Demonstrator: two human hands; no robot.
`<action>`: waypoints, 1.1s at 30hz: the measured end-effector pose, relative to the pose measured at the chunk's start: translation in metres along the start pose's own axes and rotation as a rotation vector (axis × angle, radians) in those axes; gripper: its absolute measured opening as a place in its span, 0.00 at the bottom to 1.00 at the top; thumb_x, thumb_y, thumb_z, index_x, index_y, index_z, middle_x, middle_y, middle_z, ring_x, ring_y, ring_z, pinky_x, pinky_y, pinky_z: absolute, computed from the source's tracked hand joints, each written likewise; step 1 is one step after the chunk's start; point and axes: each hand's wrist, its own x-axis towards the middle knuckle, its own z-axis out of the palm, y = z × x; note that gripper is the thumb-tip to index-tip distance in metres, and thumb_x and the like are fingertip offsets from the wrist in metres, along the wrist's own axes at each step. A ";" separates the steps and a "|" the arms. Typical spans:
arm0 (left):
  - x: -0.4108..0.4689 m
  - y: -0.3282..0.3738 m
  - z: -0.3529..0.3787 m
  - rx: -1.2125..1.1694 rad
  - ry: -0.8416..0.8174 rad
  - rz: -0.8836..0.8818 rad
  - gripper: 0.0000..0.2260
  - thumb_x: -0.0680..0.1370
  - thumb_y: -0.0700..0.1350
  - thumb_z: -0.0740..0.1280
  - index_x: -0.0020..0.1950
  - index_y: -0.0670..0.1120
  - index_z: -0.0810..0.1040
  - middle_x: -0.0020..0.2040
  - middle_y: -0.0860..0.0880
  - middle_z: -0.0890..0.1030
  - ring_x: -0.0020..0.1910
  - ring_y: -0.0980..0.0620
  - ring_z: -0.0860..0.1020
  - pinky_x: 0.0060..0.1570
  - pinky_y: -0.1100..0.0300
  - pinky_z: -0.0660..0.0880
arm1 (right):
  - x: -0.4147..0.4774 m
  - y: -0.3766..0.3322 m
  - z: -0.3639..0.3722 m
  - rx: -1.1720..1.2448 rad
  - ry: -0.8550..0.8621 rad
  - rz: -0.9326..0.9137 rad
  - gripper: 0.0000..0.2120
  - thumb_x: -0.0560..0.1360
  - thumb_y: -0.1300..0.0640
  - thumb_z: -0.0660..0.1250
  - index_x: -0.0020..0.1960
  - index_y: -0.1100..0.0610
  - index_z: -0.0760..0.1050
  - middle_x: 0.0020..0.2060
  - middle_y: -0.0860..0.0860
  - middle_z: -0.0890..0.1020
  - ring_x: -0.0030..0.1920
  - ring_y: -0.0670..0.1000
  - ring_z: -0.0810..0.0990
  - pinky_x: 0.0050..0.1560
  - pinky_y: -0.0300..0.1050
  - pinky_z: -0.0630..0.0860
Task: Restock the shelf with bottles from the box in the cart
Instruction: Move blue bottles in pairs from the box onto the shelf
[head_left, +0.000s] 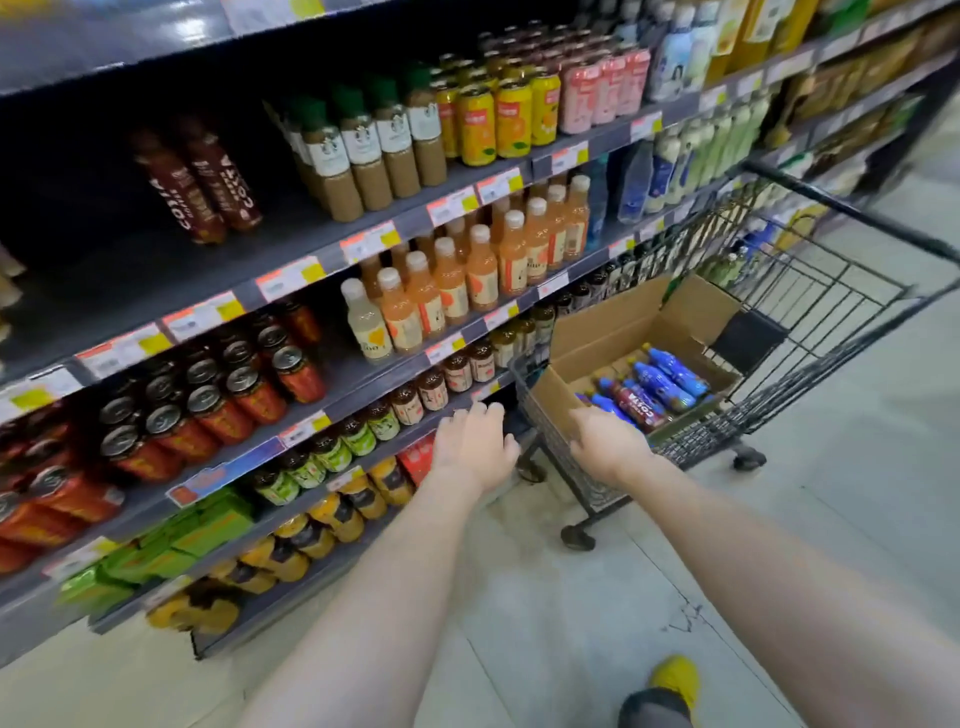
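The person shows bare forearms (395, 571) running to the left hand (475, 447) and right hand (608, 441), and wears a yellow shoe (675, 678) with a grey trouser leg (654, 711).

Single head-worn wide-angle view, tilted, facing forward and down at close range: dark grey metal store shelf (130, 270) left, black wire cart (696, 441) ahead-right.

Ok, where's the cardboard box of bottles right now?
In the head view, the box sits open inside the wire cart, right of centre, beside the shelves and just beyond the right hand.
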 end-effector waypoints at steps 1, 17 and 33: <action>0.007 0.018 0.005 -0.006 -0.018 0.023 0.17 0.82 0.54 0.60 0.67 0.47 0.74 0.62 0.45 0.78 0.60 0.41 0.78 0.57 0.47 0.73 | -0.001 0.018 -0.001 0.008 0.004 0.024 0.13 0.75 0.56 0.61 0.58 0.55 0.73 0.57 0.56 0.79 0.56 0.60 0.79 0.51 0.50 0.76; 0.147 0.239 0.066 0.113 -0.196 0.076 0.14 0.81 0.53 0.59 0.62 0.46 0.72 0.60 0.43 0.79 0.57 0.39 0.78 0.51 0.49 0.71 | 0.057 0.274 -0.052 0.022 -0.001 0.117 0.17 0.75 0.54 0.61 0.63 0.55 0.74 0.59 0.56 0.79 0.58 0.60 0.79 0.55 0.52 0.76; 0.280 0.241 0.157 -0.250 -0.391 -0.320 0.20 0.81 0.53 0.62 0.70 0.45 0.68 0.65 0.43 0.76 0.61 0.40 0.78 0.56 0.48 0.73 | 0.197 0.334 -0.041 -0.170 -0.226 0.020 0.11 0.76 0.56 0.61 0.58 0.53 0.73 0.58 0.54 0.79 0.57 0.59 0.79 0.52 0.48 0.74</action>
